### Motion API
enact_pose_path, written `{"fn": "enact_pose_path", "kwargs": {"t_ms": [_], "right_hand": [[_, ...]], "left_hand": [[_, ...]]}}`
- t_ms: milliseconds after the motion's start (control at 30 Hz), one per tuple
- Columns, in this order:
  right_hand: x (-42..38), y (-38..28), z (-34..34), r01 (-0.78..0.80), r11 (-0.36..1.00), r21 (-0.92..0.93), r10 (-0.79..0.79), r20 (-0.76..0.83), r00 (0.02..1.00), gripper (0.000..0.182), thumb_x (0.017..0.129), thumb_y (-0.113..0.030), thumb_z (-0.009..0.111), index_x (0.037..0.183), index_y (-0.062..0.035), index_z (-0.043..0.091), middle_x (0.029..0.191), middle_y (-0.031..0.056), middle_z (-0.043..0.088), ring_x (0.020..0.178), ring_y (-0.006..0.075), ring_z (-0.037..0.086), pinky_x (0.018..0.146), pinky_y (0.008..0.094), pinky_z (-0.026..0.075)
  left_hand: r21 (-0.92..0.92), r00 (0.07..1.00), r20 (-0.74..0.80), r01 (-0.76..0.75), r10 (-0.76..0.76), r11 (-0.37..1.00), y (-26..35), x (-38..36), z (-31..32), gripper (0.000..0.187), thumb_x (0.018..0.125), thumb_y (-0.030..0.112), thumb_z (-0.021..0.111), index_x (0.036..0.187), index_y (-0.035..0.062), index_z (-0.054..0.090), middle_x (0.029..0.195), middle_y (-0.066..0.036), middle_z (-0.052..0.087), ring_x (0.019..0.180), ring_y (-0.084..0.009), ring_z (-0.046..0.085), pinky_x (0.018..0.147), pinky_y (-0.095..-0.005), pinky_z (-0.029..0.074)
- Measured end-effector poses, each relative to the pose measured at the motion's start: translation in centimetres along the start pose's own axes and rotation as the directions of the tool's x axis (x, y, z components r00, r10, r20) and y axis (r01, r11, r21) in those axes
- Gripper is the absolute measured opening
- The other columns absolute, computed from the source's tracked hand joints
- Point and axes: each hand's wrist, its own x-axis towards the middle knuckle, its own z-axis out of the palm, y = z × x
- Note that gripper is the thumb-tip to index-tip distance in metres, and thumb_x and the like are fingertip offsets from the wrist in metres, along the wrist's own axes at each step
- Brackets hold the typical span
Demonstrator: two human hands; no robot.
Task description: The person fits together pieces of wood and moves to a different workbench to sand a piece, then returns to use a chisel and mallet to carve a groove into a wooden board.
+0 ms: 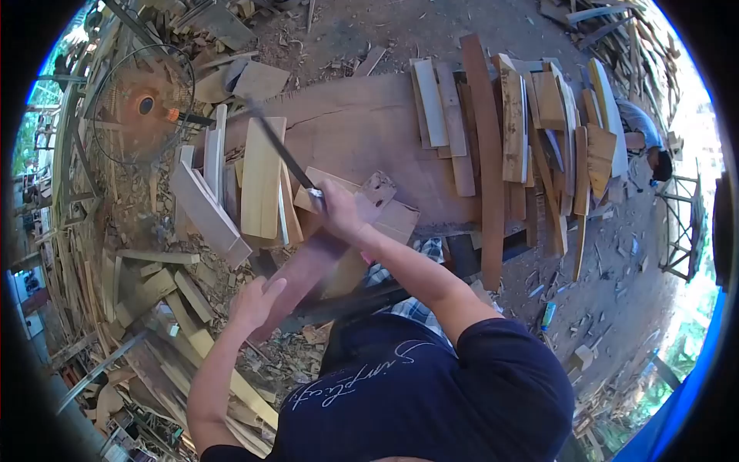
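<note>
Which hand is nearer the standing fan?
Left. The left hand rests on the reddish board, below the fan. The right hand, gripping the long blade, is further right of it.

blade (279, 146): dark grey
plank (296, 281): reddish brown
boards (262, 177): pale yellow
desk (354, 127): warm brown
shirt (431, 393): navy, white script
cloth (412, 308): blue-white checks
fan (145, 104): orange hub
</note>
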Motion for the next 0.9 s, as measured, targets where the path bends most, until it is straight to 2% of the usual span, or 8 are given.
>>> {"fn": "enact_pose_path", "kwargs": {"t_ms": [200, 267, 300, 467, 500, 567, 733, 900], "right_hand": [[2.3, -0.4, -2.4, 0.141, 0.988, 0.056, -0.132, -0.136, 0.982, 0.017, 0.087, -0.015, 0.059, 0.097, -0.0046, 0.049, 0.084, 0.0196, 0.056, 0.081, 0.0401, 0.056, 0.071, 0.0486, 0.044], [3.2, 0.0, -4.6, -0.050, 0.997, 0.055, 0.063, -0.268, 0.961, 0.016, 0.086, -0.012, 0.060, 0.096, -0.0047, 0.051, 0.084, 0.0192, 0.056, 0.080, 0.0390, 0.056, 0.069, 0.0478, 0.044], [3.2, 0.9, -5.8, -0.073, 0.997, -0.034, 0.055, -0.374, 0.926, 0.014, 0.085, -0.004, 0.060, 0.097, -0.0048, 0.053, 0.084, 0.0174, 0.058, 0.078, 0.0356, 0.058, 0.069, 0.0424, 0.046], [1.7, 5.9, -17.0, -0.172, 0.904, -0.391, -0.051, -0.498, 0.866, 0.011, 0.085, -0.013, 0.064, 0.090, -0.0071, 0.055, 0.076, 0.0154, 0.056, 0.073, 0.0354, 0.056, 0.064, 0.0468, 0.044], [1.2, 6.1, -19.2, -0.287, 0.843, -0.455, 0.013, -0.515, 0.857, 0.011, 0.087, -0.016, 0.064, 0.089, -0.0074, 0.057, 0.075, 0.0139, 0.056, 0.074, 0.0339, 0.056, 0.066, 0.0452, 0.044], [0.6, 7.4, -22.9, -0.341, 0.732, -0.590, -0.095, -0.583, 0.807, 0.016, 0.088, -0.023, 0.063, 0.089, -0.0078, 0.058, 0.079, 0.0119, 0.058, 0.080, 0.0321, 0.057, 0.072, 0.0454, 0.044], [-0.4, 10.1, -28.6, -0.561, 0.469, -0.682, -0.084, -0.667, 0.741, 0.031, 0.088, -0.037, 0.061, 0.104, -0.0096, 0.059, 0.101, 0.0110, 0.056, 0.099, 0.0327, 0.052, 0.082, 0.0472, 0.041], [0.3, 7.5, -27.0, -0.557, 0.431, -0.710, -0.107, -0.654, 0.749, 0.041, 0.088, -0.037, 0.062, 0.119, -0.0119, 0.051, 0.107, 0.0115, 0.053, 0.103, 0.0327, 0.051, 0.083, 0.0477, 0.040]], "left_hand": [[-0.004, 0.998, -0.024, -0.066, 0.066, 0.998, 0.5, 1.1, -2.0, 0.062, 0.087, 0.061, 0.049, 0.092, 0.0006, 0.062, 0.098, -0.026, 0.065, 0.098, -0.0441, 0.060, 0.084, -0.0493, 0.045], [0.098, 0.991, -0.109, -0.068, 0.078, 0.993, 1.6, 0.6, -3.4, 0.057, 0.087, 0.057, 0.055, 0.088, 0.0009, 0.061, 0.089, -0.025, 0.065, 0.088, -0.0439, 0.061, 0.077, -0.0491, 0.046], [0.103, 0.991, -0.106, -0.066, 0.077, 0.993, 1.2, 0.7, -3.4, 0.057, 0.087, 0.057, 0.055, 0.088, 0.0009, 0.061, 0.089, -0.025, 0.065, 0.088, -0.0439, 0.061, 0.077, -0.0491, 0.046], [0.083, 0.886, -0.343, -0.301, 0.311, 0.950, -2.0, 5.4, -2.1, 0.046, 0.083, 0.048, 0.065, 0.083, 0.0021, 0.060, 0.078, -0.020, 0.063, 0.078, -0.0398, 0.062, 0.069, -0.0464, 0.046], [0.075, 0.885, -0.344, -0.308, 0.314, 0.949, -2.2, 6.0, -2.1, 0.046, 0.083, 0.048, 0.065, 0.083, 0.0021, 0.060, 0.078, -0.020, 0.063, 0.078, -0.0398, 0.062, 0.069, -0.0464, 0.046], [0.136, 0.793, -0.436, -0.410, 0.426, 0.902, -2.2, 7.2, -2.2, 0.045, 0.081, 0.048, 0.067, 0.084, 0.0040, 0.060, 0.077, -0.017, 0.063, 0.075, -0.0371, 0.062, 0.067, -0.0451, 0.046], [0.300, 0.634, -0.541, -0.468, 0.552, 0.831, -2.1, 11.2, -2.2, 0.045, 0.079, 0.049, 0.068, 0.085, 0.0051, 0.060, 0.080, -0.013, 0.062, 0.076, -0.0345, 0.062, 0.068, -0.0442, 0.047], [0.388, 0.474, -0.618, -0.511, 0.628, 0.767, -1.2, 14.7, -2.0, 0.047, 0.080, 0.051, 0.067, 0.087, 0.0054, 0.060, 0.079, -0.011, 0.062, 0.080, -0.0312, 0.061, 0.070, -0.0429, 0.047]]}}
